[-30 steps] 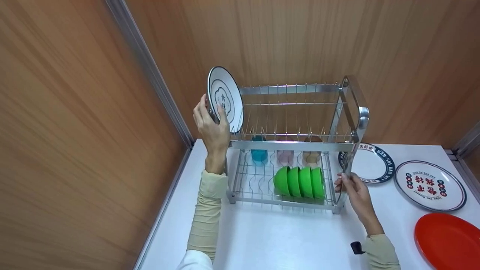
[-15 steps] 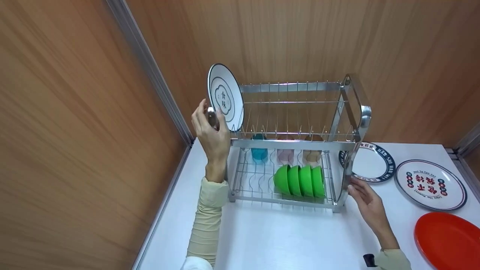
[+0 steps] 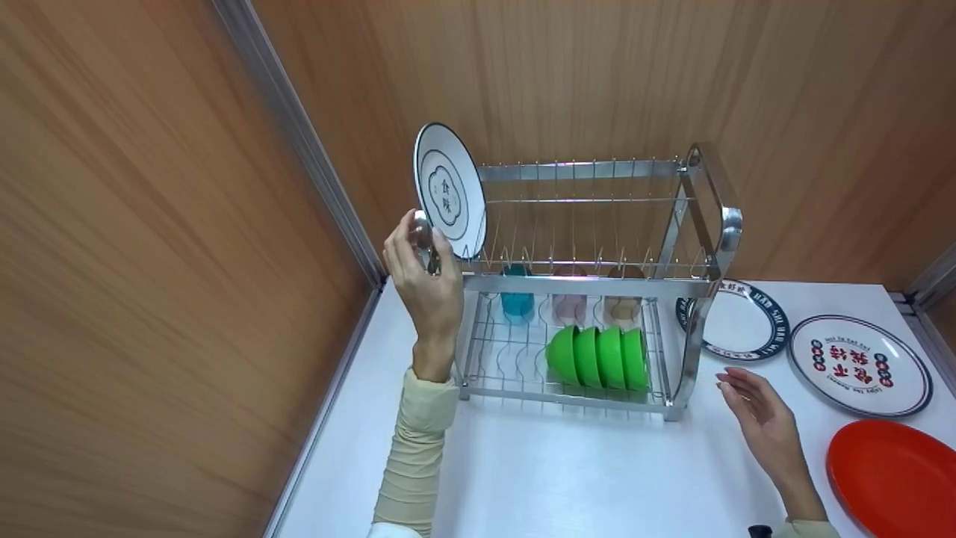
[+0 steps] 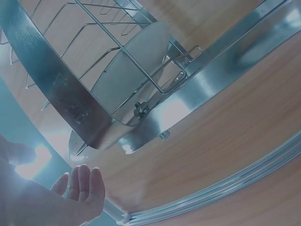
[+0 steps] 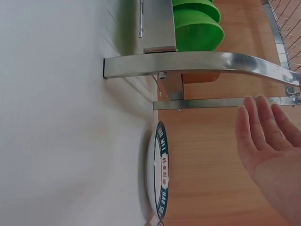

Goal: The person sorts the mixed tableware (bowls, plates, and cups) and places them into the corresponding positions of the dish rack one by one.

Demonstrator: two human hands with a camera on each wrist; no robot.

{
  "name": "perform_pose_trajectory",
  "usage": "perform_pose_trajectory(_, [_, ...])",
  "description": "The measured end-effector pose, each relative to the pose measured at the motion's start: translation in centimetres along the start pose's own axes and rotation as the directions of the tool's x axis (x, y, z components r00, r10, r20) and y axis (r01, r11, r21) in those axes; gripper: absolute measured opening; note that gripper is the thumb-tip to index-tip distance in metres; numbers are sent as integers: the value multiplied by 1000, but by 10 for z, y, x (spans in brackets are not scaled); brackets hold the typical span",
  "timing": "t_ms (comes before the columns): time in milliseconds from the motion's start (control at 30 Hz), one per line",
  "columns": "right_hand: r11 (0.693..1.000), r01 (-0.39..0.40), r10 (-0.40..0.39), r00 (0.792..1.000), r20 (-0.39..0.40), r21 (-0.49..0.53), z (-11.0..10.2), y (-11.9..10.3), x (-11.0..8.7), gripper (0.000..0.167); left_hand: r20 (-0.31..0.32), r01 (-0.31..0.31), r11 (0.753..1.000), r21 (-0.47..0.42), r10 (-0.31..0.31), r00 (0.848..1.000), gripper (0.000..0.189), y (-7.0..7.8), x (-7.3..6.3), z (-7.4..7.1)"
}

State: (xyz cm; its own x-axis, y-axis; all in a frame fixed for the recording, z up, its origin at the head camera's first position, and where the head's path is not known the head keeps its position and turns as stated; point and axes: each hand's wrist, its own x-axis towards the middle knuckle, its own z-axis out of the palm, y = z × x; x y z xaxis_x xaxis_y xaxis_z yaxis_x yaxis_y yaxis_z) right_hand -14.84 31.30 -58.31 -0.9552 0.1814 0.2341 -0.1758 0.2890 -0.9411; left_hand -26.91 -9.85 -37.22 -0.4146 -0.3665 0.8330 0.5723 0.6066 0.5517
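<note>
The right hand [image 3: 765,430] is empty, fingers relaxed. The left hand [image 3: 429,299], loosely curved, grips nothing beside the rack's [image 3: 586,286] left end. Just beyond its fingertips, the white plate [image 3: 450,190] stands on edge in the upper tier, long axis near upright, top tilting left, printed face turned right.

A round white plate [image 3: 467,217] with a thin dark rim, a lobed dark outline and two dark characters at its centre stands on edge, tilted, at the left end of the metal dish rack's [image 3: 586,287] upper tier
</note>
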Motion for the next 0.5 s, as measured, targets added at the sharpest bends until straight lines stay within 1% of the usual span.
perform_pose_trajectory(67, [999,-19,17,999,-36,-44,-5,1,-2,44,1,2,1000,6,-2,1000,36,1,-2,-1])
perform_pose_trajectory(133, [994,-54,47,996,-78,-91,-10,3,-4,46,5,8,1000,5,-8,1000,37,2,-4,-2])
perform_pose_trajectory(200, [986,-108,91,988,-127,-128,-15,5,-6,50,8,13,1000,6,-13,1000,38,3,-7,-3])
perform_pose_trajectory(233, [980,-144,122,980,-155,-140,-19,6,-7,52,10,14,1000,6,-14,1000,39,4,-8,-4])
perform_pose_trajectory(300, [962,-226,190,957,-217,-153,-26,8,-9,58,12,13,1000,6,-13,1000,40,5,-11,-5])
perform_pose_trajectory(367, [940,-305,257,927,-273,-150,-34,12,-11,62,13,9,1000,11,-9,1000,40,6,-14,-5])
perform_pose_trajectory(433, [908,-392,334,889,-313,-145,-44,15,-13,68,18,5,1000,18,-5,1000,40,8,-18,-6])
perform_pose_trajectory(500, [869,-470,403,855,-328,-157,-54,19,-14,76,19,4,1000,24,-4,1000,39,9,-22,-7])
